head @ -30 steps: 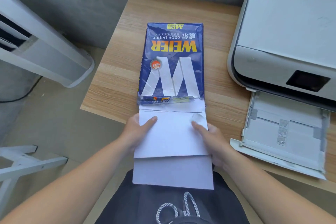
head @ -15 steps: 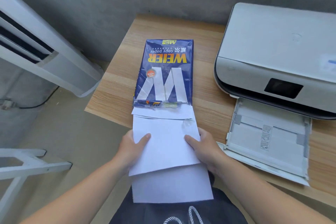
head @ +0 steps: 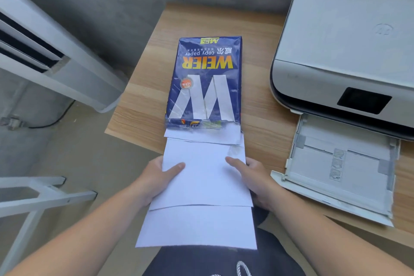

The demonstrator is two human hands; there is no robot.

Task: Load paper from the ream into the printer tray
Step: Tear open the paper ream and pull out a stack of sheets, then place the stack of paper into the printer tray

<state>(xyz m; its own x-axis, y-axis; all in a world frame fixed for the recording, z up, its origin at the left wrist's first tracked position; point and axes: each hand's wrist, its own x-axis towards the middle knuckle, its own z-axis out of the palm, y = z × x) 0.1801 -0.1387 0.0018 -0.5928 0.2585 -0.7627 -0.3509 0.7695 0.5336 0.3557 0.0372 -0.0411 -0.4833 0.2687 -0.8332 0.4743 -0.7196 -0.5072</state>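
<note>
A blue ream marked WEIER lies on the wooden table, its torn open end towards me. White sheets stick out of that end and hang past the table's front edge over my lap. My left hand grips the sheets' left edge, thumb on top. My right hand grips their right edge the same way. To the right stands a white printer with its paper tray pulled out and holding no paper.
A white air-conditioning unit stands on the floor at the left. A white metal frame sits low at the left. A grey wall runs behind the table. The tray juts past the table's front edge.
Both hands have drawn the sheets further out of the ream, towards me. The ream and printer have stayed where they were; the camera has shifted.
</note>
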